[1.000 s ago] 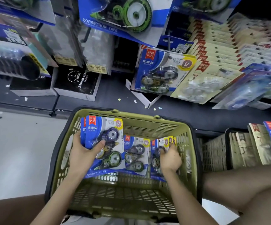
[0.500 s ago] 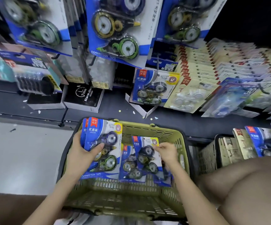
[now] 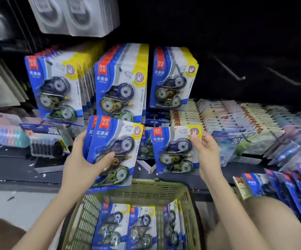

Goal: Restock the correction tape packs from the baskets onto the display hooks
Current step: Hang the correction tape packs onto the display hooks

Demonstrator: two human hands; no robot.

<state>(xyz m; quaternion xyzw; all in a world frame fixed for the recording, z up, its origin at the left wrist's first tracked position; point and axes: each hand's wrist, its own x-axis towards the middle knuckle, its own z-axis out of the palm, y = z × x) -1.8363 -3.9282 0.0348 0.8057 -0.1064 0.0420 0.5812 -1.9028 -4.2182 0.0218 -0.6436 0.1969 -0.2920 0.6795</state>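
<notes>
two hands are above the green basket [image 3: 146, 185]: the left hand [image 3: 79, 163] wraps its fingers [image 3: 108, 156] round a small stack of correction tape packs [image 3: 117, 141], and the right hand [image 3: 207, 152] pinches a single pack [image 3: 173, 152] by its edge. more packs [image 3: 110, 230] stand inside the basket; hung packs [image 3: 117, 83] show beyond it.

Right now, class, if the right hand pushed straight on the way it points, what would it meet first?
The right hand would probably meet the rightmost hanging packs just above its own pack; depth is unclear.
</notes>
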